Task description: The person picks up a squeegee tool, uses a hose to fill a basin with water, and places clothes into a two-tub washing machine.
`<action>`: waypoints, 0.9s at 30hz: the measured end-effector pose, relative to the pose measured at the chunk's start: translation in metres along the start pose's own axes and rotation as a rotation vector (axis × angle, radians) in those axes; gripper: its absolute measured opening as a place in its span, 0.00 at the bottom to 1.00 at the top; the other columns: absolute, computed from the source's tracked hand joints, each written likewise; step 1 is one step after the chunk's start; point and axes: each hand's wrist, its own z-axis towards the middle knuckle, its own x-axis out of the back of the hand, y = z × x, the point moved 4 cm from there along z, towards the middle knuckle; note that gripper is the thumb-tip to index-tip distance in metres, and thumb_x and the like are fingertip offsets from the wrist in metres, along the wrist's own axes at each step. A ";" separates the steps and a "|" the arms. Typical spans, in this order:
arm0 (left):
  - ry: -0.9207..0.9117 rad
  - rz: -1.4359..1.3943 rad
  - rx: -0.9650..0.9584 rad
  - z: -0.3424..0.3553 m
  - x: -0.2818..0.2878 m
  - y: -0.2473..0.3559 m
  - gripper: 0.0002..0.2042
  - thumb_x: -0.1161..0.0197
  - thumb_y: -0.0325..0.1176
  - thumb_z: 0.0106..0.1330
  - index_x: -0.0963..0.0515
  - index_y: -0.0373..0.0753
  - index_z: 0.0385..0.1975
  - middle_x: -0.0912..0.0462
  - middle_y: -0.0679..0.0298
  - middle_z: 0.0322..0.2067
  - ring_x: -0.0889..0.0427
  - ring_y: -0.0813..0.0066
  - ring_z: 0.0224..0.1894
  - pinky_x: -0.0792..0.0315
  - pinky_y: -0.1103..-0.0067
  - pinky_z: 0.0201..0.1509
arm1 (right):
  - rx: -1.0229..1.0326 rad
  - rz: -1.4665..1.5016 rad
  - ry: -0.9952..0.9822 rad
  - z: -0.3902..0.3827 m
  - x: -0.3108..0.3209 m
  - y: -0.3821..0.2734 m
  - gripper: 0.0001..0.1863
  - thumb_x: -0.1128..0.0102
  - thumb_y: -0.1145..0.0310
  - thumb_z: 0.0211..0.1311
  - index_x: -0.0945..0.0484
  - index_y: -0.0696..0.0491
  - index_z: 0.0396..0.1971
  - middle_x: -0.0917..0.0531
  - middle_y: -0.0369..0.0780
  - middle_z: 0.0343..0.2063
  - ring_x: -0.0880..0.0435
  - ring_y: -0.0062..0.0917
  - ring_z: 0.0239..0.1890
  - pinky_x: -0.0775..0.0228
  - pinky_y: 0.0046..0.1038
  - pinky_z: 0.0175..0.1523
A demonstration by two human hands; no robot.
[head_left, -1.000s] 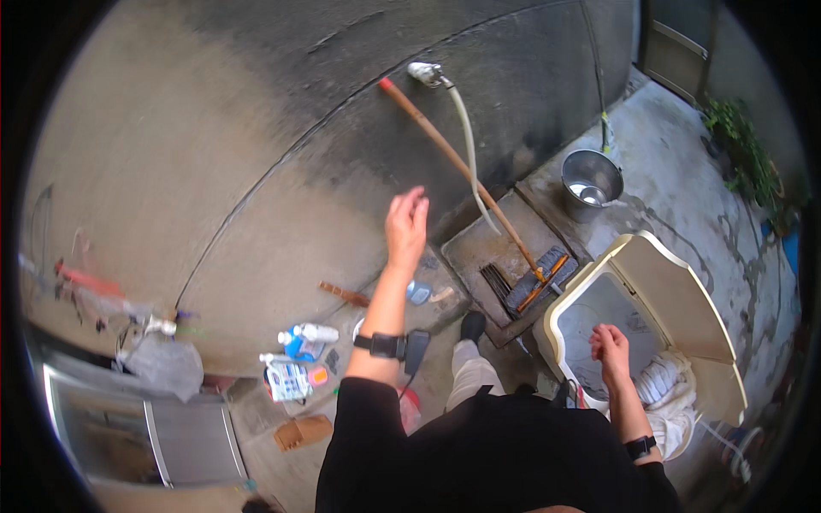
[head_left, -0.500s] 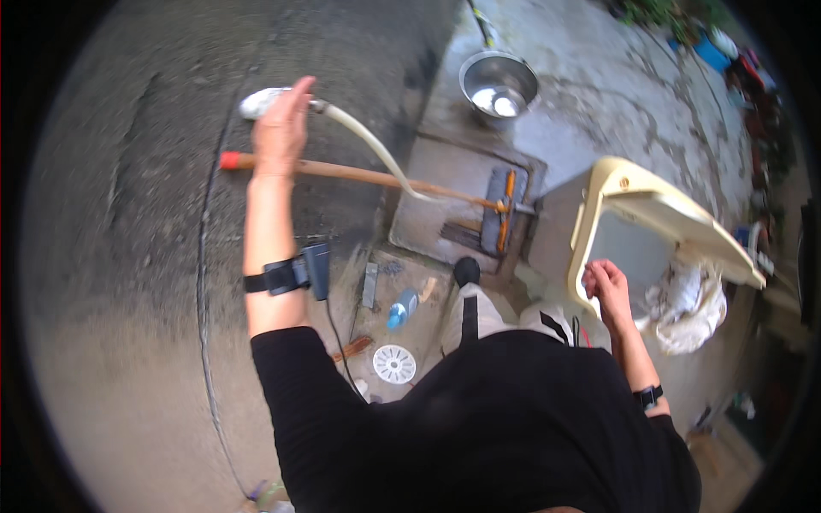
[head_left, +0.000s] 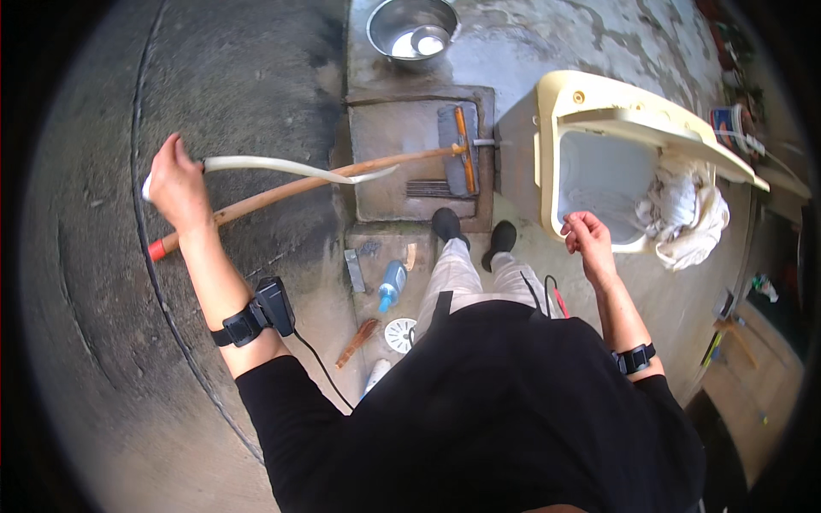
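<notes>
Out to the left, my left hand (head_left: 180, 185) is closed around a pale flexible hose (head_left: 274, 167) near its end; a bit of white shows past the knuckles. From there the hose runs right and crosses above a wooden broom handle (head_left: 256, 202), its tip over a shallow recessed basin (head_left: 369, 128) in the ground. My right hand (head_left: 590, 243) hovers at the near rim of a cream lidded tub (head_left: 549, 162), its fingers curled and nothing visible in them. Whitish cloth (head_left: 691, 224) is bunched over that tub's right side, beneath the raised lid (head_left: 658, 128).
The broom's wide head (head_left: 459, 150) lies in the recessed basin. Beyond it stands a steel bowl (head_left: 402, 47) with a smaller one inside. Near my feet are a blue bottle (head_left: 392, 284), a white slotted disc (head_left: 399, 335) and a brown brush (head_left: 357, 342). A black cable (head_left: 145, 231) crosses the left ground.
My left hand has swung left and nearer to me with the hose, which now lies straighter. The whole view has shifted, showing both feet. My right hand stays by the tub's rim.
</notes>
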 end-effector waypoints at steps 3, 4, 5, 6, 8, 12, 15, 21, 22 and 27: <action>-0.032 -0.082 0.121 0.003 -0.034 -0.006 0.08 0.47 0.32 0.57 0.24 0.40 0.34 0.20 0.62 0.26 0.23 0.78 0.16 0.29 0.83 0.23 | -0.018 0.018 0.090 -0.005 0.022 0.011 0.09 0.49 0.65 0.55 0.28 0.56 0.27 0.26 0.34 0.17 0.35 0.12 0.13 0.44 0.14 0.18; -0.091 -0.261 0.272 0.006 -0.047 -0.019 0.09 0.48 0.35 0.58 0.24 0.42 0.36 0.20 0.66 0.24 0.24 0.82 0.16 0.31 0.84 0.20 | -0.027 0.013 0.099 -0.009 0.028 0.015 0.09 0.49 0.66 0.55 0.28 0.56 0.27 0.26 0.34 0.17 0.36 0.12 0.13 0.44 0.14 0.18; -0.131 -0.186 0.308 0.015 -0.033 -0.027 0.11 0.49 0.35 0.58 0.24 0.41 0.37 0.20 0.66 0.25 0.24 0.82 0.16 0.31 0.84 0.19 | -0.046 0.048 0.088 -0.012 0.026 0.015 0.08 0.49 0.66 0.54 0.28 0.56 0.27 0.26 0.34 0.17 0.36 0.12 0.13 0.44 0.14 0.18; -0.100 -0.120 0.243 0.023 -0.027 -0.039 0.11 0.49 0.36 0.58 0.24 0.42 0.37 0.20 0.64 0.25 0.25 0.82 0.14 0.31 0.84 0.19 | -0.040 0.062 0.062 -0.014 0.026 0.018 0.08 0.48 0.66 0.54 0.28 0.56 0.26 0.26 0.34 0.17 0.35 0.12 0.13 0.43 0.15 0.19; -0.229 0.029 0.379 0.028 -0.026 -0.019 0.10 0.48 0.32 0.57 0.25 0.40 0.37 0.21 0.60 0.29 0.21 0.72 0.25 0.29 0.78 0.33 | -0.062 0.095 0.095 -0.019 0.028 0.024 0.08 0.47 0.66 0.53 0.29 0.55 0.25 0.26 0.34 0.17 0.35 0.12 0.13 0.44 0.15 0.19; 0.049 -0.057 -0.292 -0.010 -0.064 0.037 0.12 0.48 0.29 0.55 0.30 0.34 0.39 0.26 0.55 0.39 0.28 0.61 0.42 0.33 0.73 0.45 | -0.106 0.137 0.135 -0.028 0.038 0.042 0.08 0.47 0.66 0.53 0.29 0.55 0.25 0.26 0.34 0.17 0.34 0.12 0.13 0.44 0.14 0.19; -0.661 0.225 -0.297 -0.080 -0.129 0.069 0.08 0.48 0.32 0.53 0.25 0.38 0.30 0.23 0.58 0.33 0.25 0.63 0.38 0.30 0.73 0.41 | -0.093 0.119 0.161 -0.036 0.054 0.053 0.08 0.48 0.66 0.54 0.29 0.56 0.27 0.26 0.34 0.18 0.35 0.12 0.13 0.44 0.14 0.18; -1.322 0.728 -0.632 -0.188 -0.229 0.103 0.09 0.48 0.33 0.54 0.22 0.44 0.32 0.22 0.66 0.36 0.24 0.71 0.40 0.28 0.76 0.38 | -0.126 0.067 0.246 -0.056 0.076 0.063 0.09 0.49 0.65 0.54 0.29 0.57 0.27 0.26 0.35 0.18 0.35 0.12 0.13 0.44 0.14 0.18; -1.378 0.763 -0.587 -0.197 -0.242 0.107 0.09 0.48 0.33 0.55 0.22 0.45 0.33 0.22 0.67 0.36 0.24 0.73 0.41 0.28 0.76 0.37 | -0.145 0.055 0.272 -0.057 0.080 0.069 0.10 0.49 0.65 0.54 0.29 0.57 0.27 0.26 0.35 0.18 0.35 0.12 0.13 0.44 0.14 0.19; -1.475 0.736 -0.674 -0.247 -0.297 0.114 0.11 0.49 0.34 0.55 0.23 0.43 0.36 0.22 0.65 0.37 0.23 0.70 0.39 0.28 0.72 0.34 | -0.238 0.052 0.293 -0.061 0.076 0.096 0.09 0.49 0.66 0.54 0.29 0.57 0.27 0.26 0.34 0.18 0.36 0.12 0.14 0.45 0.14 0.20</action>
